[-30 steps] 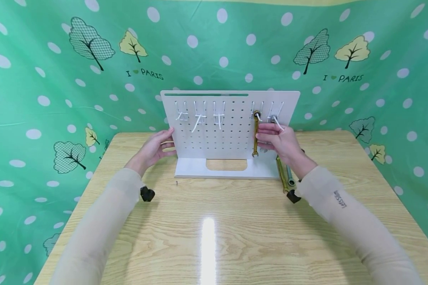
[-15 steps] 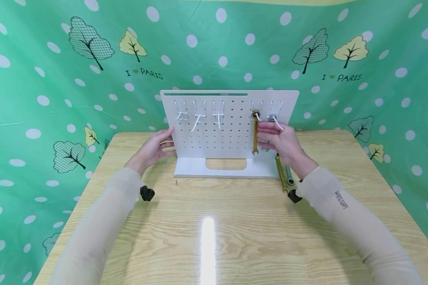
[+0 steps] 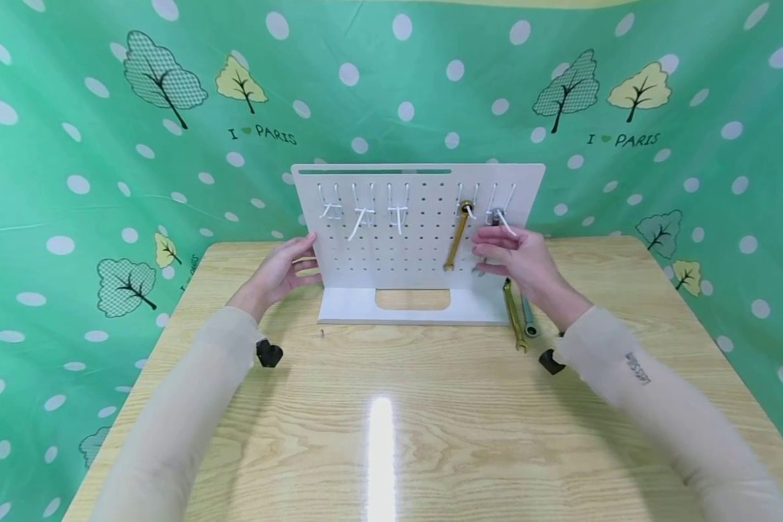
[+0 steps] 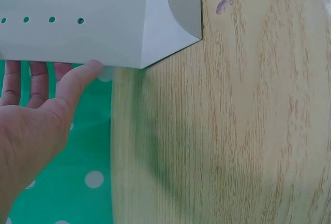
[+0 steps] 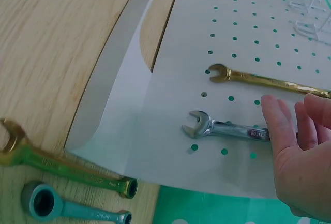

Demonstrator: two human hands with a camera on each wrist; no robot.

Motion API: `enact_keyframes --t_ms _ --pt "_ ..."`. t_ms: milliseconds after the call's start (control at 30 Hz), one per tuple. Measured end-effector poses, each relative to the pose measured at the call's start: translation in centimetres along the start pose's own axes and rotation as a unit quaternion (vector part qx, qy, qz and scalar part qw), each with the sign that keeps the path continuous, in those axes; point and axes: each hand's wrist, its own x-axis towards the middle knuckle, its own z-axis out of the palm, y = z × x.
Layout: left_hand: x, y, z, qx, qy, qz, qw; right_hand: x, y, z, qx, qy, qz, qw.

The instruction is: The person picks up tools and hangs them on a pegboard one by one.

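My left hand (image 3: 277,272) holds the left edge of the white pegboard (image 3: 391,254), thumb at the front edge and fingers behind, as the left wrist view shows. A gold wrench (image 3: 457,243) hangs from a hook on the board's right part, its lower end tilted left. From the hook to its right hangs a silver wrench (image 5: 227,129); my right hand (image 3: 522,255) covers its middle in the head view. The right fingers are loosely extended beside the gold wrench, apart from it.
Another gold wrench (image 3: 514,315) and a blue-green wrench (image 3: 529,316) lie on the wooden table (image 3: 313,420), by the board's right end. Three bare white hooks (image 3: 363,217) sit on the board's left part. A green polka-dot cloth (image 3: 391,87) hangs behind.
My right hand has let go of the hanging gold wrench and drawn slightly right. The wrench's lower end has swung left. My left hand stays on the board's edge.
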Motion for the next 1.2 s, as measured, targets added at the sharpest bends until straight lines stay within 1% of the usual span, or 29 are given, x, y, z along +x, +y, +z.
enact_keyframes --t_ms 167,333,433,533,633,767,933,1067,1200 --pt "0.2 0.0 0.1 -0.001 -0.001 0.0 1.0 -1.1 0.2 -1.9 -0.037 -0.001 -0.003 0.999" --pt "0.2 0.1 0.2 -0.002 0.002 0.002 1.0 -2.2 0.3 -4.9 -0.051 -0.007 0.008 0.999" --pt "0.2 0.1 0.2 -0.004 0.004 0.004 1.0 -2.6 0.7 -6.7 -0.078 -0.015 0.016 0.997" --pt "0.1 0.1 0.1 -0.004 0.003 0.006 1.0 -2.8 1.4 -8.4 -0.125 -0.016 0.028 0.992" --pt "-0.1 -0.1 -0.1 -0.002 0.004 0.001 1.0 -2.7 2.5 -9.8 -0.163 -0.021 0.055 0.985" --pt "-0.5 -0.2 -0.4 -0.002 0.011 -0.003 0.9999 -2.5 4.4 -11.6 -0.188 -0.028 0.094 0.977" --pt "-0.3 -0.3 -0.4 -0.005 -0.004 0.003 1.0 -2.7 6.3 -13.4 -0.214 -0.028 0.134 0.967" --pt "0.0 -0.2 -0.2 -0.004 0.001 0.001 1.0 -2.5 7.2 -14.5 -0.233 -0.022 0.148 0.961" --pt "0.2 0.0 -0.1 -0.003 0.006 -0.001 1.0 -2.1 7.5 -15.0 -0.241 -0.02 0.157 0.957"
